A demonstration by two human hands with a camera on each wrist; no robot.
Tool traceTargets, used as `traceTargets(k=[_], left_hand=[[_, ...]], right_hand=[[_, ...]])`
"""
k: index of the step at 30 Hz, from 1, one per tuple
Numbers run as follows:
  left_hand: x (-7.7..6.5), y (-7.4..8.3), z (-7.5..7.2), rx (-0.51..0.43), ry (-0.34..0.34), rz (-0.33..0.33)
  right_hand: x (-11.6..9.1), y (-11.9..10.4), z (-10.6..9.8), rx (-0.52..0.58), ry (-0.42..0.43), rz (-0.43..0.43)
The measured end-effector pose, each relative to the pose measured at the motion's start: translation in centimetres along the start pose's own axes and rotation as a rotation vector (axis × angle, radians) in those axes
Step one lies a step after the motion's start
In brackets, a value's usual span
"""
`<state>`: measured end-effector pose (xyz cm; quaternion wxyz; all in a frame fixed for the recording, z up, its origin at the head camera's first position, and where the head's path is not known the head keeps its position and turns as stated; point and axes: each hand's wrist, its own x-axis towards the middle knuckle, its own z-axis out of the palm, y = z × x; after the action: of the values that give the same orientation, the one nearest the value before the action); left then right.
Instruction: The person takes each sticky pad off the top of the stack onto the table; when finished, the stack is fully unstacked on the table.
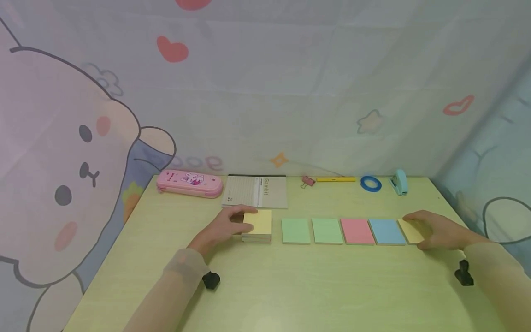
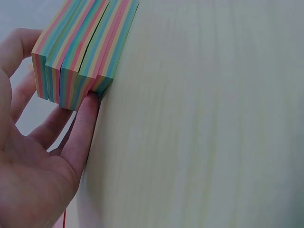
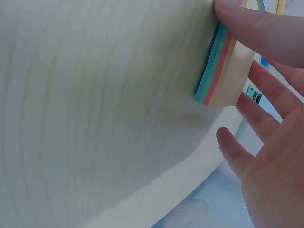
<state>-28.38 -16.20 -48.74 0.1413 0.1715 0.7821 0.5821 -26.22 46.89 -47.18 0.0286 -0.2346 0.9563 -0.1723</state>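
Note:
My left hand (image 1: 221,227) grips a stack of sticky note pads (image 1: 262,223) by its left side, thumb at the front and fingers behind. The top pad is yellow, and striped coloured edges of the stack (image 2: 76,52) show in the left wrist view. To its right runs a row of pads: two green, a pink pad (image 1: 357,231), a blue pad (image 1: 387,231) and a yellow pad (image 1: 410,230). At the row's right end my right hand (image 1: 443,229) holds the yellow pad between thumb and fingers. Its layered edge faces the right wrist camera.
Along the table's back edge lie a pink pencil case (image 1: 190,183), a notebook (image 1: 255,191), a pink binder clip (image 1: 308,181), a yellow pen (image 1: 336,180), a blue tape roll (image 1: 364,188) and a mint stapler (image 1: 400,182). A printed cloth (image 1: 265,92) hangs behind.

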Motion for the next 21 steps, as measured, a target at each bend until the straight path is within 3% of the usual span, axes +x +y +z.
traceTargets(k=[14, 21], left_hand=[[-0.16, 0.16, -0.02, 0.0, 0.004, -0.011], [-0.05, -0.06, -0.05, 0.007, 0.006, -0.004]], right_hand=[[0.4, -0.4, -0.2, 0.0, -0.039, 0.014], [0.35, -0.29, -0.07, -0.012, -0.011, 0.02]])
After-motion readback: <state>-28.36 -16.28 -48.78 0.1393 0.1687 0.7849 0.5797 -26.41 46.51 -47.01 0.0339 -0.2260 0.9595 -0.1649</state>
